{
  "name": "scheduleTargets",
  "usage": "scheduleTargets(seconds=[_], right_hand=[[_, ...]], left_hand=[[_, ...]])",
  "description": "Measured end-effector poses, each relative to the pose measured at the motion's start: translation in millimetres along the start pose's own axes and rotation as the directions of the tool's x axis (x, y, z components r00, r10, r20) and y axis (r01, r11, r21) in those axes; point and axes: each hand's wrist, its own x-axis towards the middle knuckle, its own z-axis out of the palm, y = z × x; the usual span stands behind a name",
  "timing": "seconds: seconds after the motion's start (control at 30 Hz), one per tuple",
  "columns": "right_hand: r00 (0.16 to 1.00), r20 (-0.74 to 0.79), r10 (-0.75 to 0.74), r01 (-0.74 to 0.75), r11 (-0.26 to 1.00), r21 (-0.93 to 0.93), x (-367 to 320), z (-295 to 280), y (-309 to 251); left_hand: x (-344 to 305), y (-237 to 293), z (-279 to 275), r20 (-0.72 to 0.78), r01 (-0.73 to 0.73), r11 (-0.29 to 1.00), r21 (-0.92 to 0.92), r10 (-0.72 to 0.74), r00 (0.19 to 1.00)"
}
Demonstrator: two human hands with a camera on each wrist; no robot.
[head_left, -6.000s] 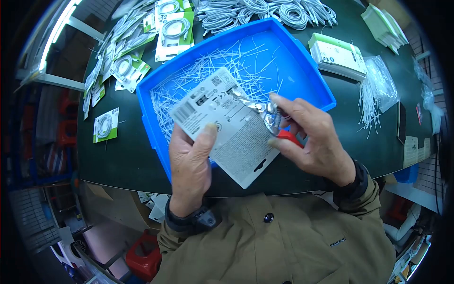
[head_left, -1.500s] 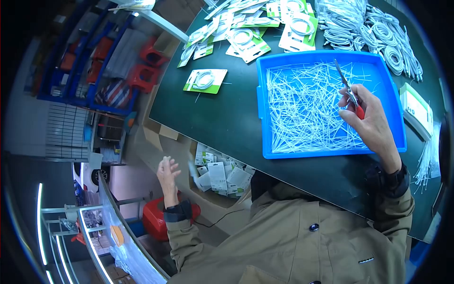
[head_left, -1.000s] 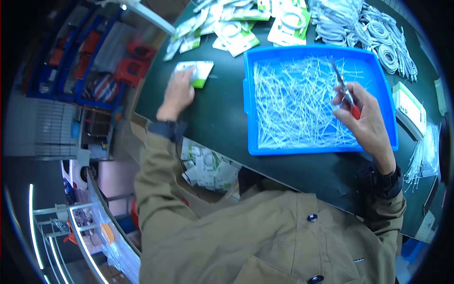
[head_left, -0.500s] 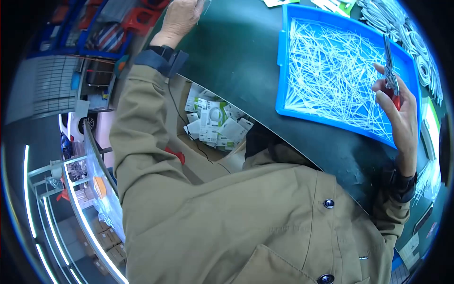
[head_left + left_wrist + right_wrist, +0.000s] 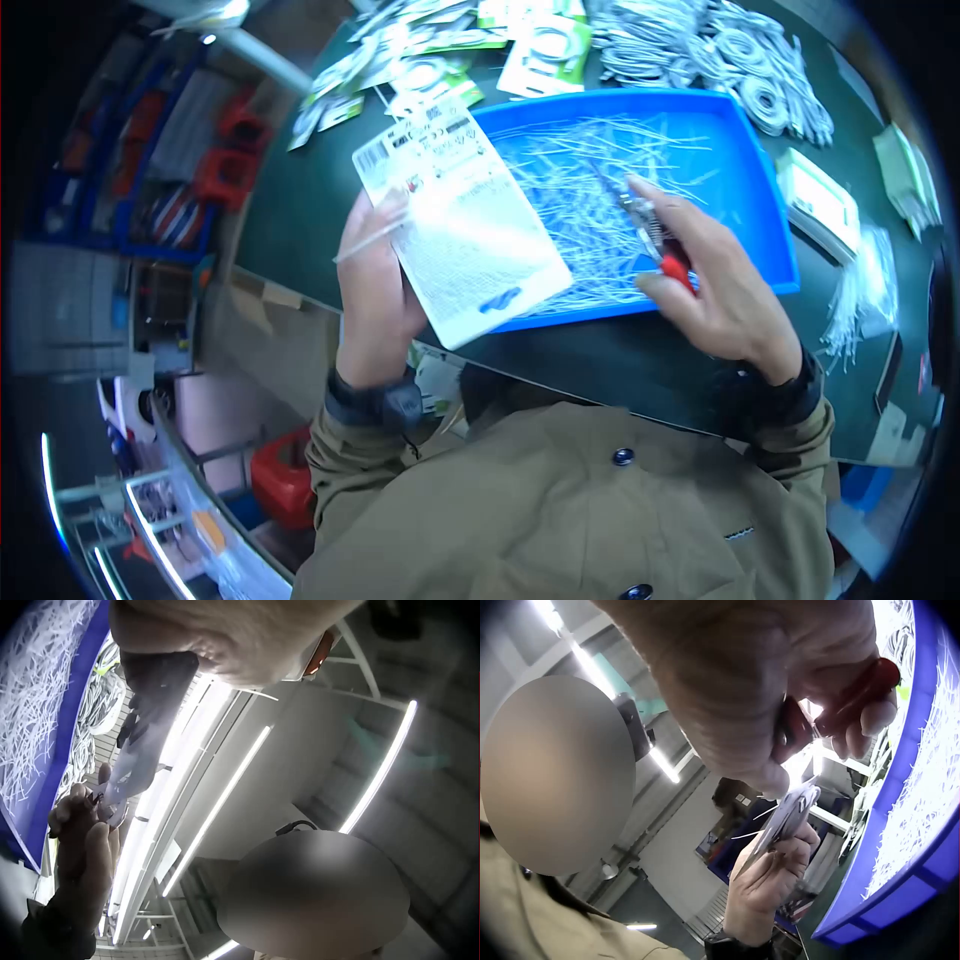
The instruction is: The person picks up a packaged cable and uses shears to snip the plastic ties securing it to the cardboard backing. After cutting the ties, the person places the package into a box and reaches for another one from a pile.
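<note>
My left hand (image 5: 375, 290) grips a white cardboard package card (image 5: 485, 240) by its left side, printed back facing up with a bright glare on it. A thin white cable tie (image 5: 370, 243) sticks out past the card's left edge, over my fingers. The card overlaps the left part of the blue tray (image 5: 740, 200) in the head view. My right hand (image 5: 715, 285) holds cutting pliers with red handles (image 5: 677, 272), metal jaws pointing up and left above the tray, apart from the card. Ties poke from the card (image 5: 780, 821) in the right wrist view.
Several cut white tie pieces (image 5: 590, 240) lie in the tray. Behind it are carded cables (image 5: 545, 55) and coiled grey cables (image 5: 765, 95). A stack of cards (image 5: 820, 205) and loose ties (image 5: 848, 310) are at the right. A red stool (image 5: 283, 478) stands below left.
The earlier card has left my left hand, which then reached to the package at the table's left and brought it in front of the tray. My right hand keeps the pliers throughout.
</note>
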Motion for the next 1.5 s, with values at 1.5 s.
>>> scheduleTargets(seconds=[1.5], right_hand=[[0.981,-0.049,0.19,-0.196,0.937,-0.29,-50.6,-6.8,8.7]], left_hand=[[-32.0,-112.4,90.2,0.046,-0.176,0.984,-0.037,0.178,0.983]])
